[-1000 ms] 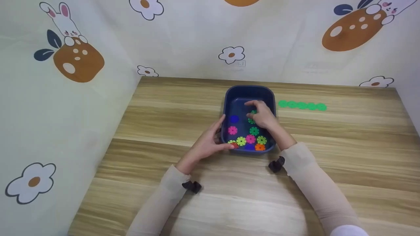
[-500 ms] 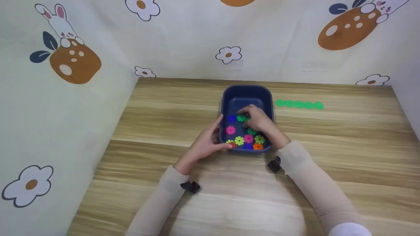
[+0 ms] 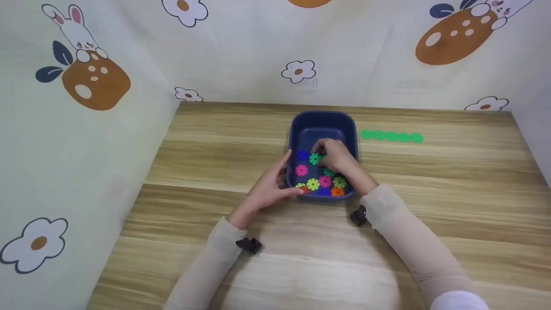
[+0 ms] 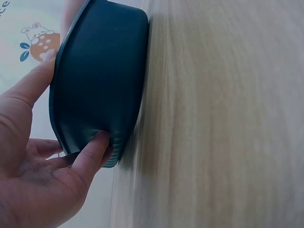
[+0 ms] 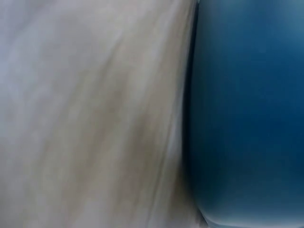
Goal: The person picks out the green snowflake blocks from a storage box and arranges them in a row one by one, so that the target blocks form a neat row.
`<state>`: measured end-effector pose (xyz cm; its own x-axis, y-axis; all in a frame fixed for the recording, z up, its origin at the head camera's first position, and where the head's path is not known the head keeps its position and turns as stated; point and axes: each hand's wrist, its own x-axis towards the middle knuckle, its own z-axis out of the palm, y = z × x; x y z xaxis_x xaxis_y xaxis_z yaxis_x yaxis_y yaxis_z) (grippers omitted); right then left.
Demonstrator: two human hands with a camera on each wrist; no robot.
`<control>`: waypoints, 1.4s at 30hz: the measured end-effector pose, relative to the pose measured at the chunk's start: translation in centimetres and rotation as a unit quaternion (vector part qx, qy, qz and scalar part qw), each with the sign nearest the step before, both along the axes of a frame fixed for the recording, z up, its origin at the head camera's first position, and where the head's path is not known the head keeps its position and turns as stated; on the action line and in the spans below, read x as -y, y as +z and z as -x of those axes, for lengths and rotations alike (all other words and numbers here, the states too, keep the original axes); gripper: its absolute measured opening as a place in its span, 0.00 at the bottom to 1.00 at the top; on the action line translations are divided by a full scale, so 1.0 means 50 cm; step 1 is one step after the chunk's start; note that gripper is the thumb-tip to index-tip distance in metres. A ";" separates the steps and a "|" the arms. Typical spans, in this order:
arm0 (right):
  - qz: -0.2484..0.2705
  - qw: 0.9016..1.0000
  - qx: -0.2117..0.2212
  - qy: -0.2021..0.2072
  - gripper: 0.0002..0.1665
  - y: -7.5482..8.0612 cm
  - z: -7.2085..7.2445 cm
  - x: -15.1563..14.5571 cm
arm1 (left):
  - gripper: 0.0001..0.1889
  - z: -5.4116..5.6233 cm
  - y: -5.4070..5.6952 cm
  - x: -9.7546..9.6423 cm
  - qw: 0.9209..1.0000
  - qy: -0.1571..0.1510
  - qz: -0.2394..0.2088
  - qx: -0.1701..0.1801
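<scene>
A dark blue plastic bin (image 3: 320, 120) sits on the table with several notched snowflake discs inside. My left hand (image 3: 269, 187) grips its near left corner, thumb over the rim. In the left wrist view, that hand's fingers (image 4: 91, 154) press against the bin's outer wall (image 4: 102, 71). Inside the bin, my right hand (image 3: 336, 157) pinches a green snowflake disc (image 3: 314, 159); its thumb is mostly hidden. Blue (image 3: 303, 155), pink (image 3: 301, 170), yellow-green (image 3: 313, 184) and orange (image 3: 337, 191) discs lie around it. Only the bin's outer wall (image 5: 247, 114) and the table show in the right wrist view.
To the right of the bin, several green discs lie in a straight row (image 3: 391, 136) on the wooden table (image 3: 430, 189). A patterned cloth wall (image 3: 241, 51) rises behind the table, and another stands on the left.
My right hand has moved left and toward me inside the bin, its fingers drawing together on a green disc. The left hand stays on the bin's corner. The head view has shifted slightly.
</scene>
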<state>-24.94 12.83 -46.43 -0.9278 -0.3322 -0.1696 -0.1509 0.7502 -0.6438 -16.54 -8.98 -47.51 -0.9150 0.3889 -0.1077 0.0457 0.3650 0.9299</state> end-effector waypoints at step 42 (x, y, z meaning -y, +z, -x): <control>0.226 0.965 -0.079 -0.110 0.08 0.052 0.003 -0.038 | 0.54 0.001 -0.003 0.001 1.000 -0.003 -0.014 -0.004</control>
<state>-25.07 14.70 -43.83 -0.9869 -0.1303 0.0954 -0.1424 0.4242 -0.8943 -16.59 -9.04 -47.66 -0.9131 0.3977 -0.0895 0.0558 0.3394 0.9390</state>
